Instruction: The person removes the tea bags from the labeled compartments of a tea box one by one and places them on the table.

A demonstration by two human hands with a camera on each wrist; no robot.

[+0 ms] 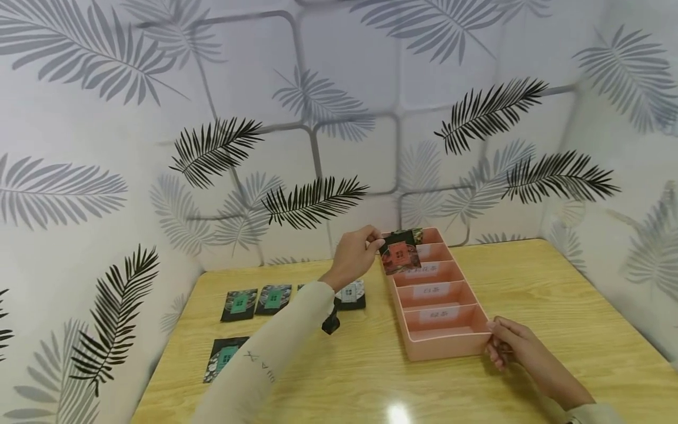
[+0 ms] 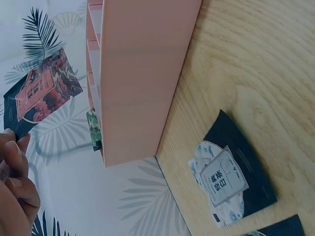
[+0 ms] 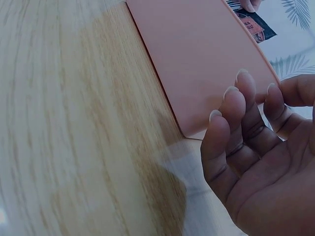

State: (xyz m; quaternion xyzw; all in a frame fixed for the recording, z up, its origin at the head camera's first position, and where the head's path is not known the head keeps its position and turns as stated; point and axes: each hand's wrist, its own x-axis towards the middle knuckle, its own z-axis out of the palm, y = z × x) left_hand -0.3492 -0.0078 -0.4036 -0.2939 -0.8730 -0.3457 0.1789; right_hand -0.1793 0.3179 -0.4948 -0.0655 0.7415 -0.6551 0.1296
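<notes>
My left hand (image 1: 357, 253) pinches a black and red tea packet (image 1: 399, 253) by its edge, above the far part of a pink divided box (image 1: 445, 347). In the left wrist view the packet (image 2: 42, 93) hangs tilted beside the box wall (image 2: 142, 73). Thumb and forefinger of my right hand (image 1: 521, 350) grip the box's near right corner; its other fingers curl loosely outside the wall, as the right wrist view shows of the hand (image 3: 266, 147). A green packet (image 1: 418, 235) is in the farthest compartment, partly hidden. White labels (image 1: 438, 314) mark the compartments.
Left of the box lies a black and white packet (image 1: 352, 294). Packets with green labels (image 1: 238, 304) lie farther left, one (image 1: 225, 356) nearer and partly behind my sleeve. A small black object (image 1: 331, 323) shows by the sleeve. A leaf-patterned wall (image 1: 349, 159) stands behind the wooden table (image 1: 360, 377).
</notes>
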